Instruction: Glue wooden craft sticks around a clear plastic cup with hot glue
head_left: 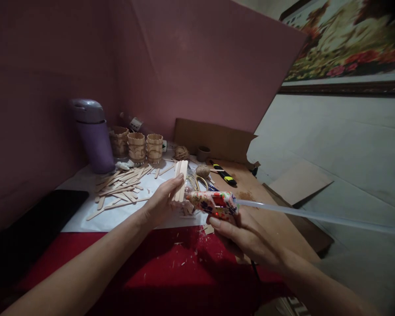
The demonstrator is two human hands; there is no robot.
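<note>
My left hand is closed around several wooden craft sticks, which stand side by side along a clear plastic piece, possibly a cup or cut bottle. My right hand grips a hot glue gun with a colourful floral pattern. The gun's nozzle points left, close to the sticks; whether it touches them I cannot tell. From its rear a long translucent glue stick reaches far to the right. Part of the plastic piece is hidden by the sticks and the gun.
Loose craft sticks lie on white paper at left. Behind them stand a purple tumbler and stick-covered cups. Twine, scissors and a black-yellow utility knife lie beyond my hands. Red cloth covers the near side.
</note>
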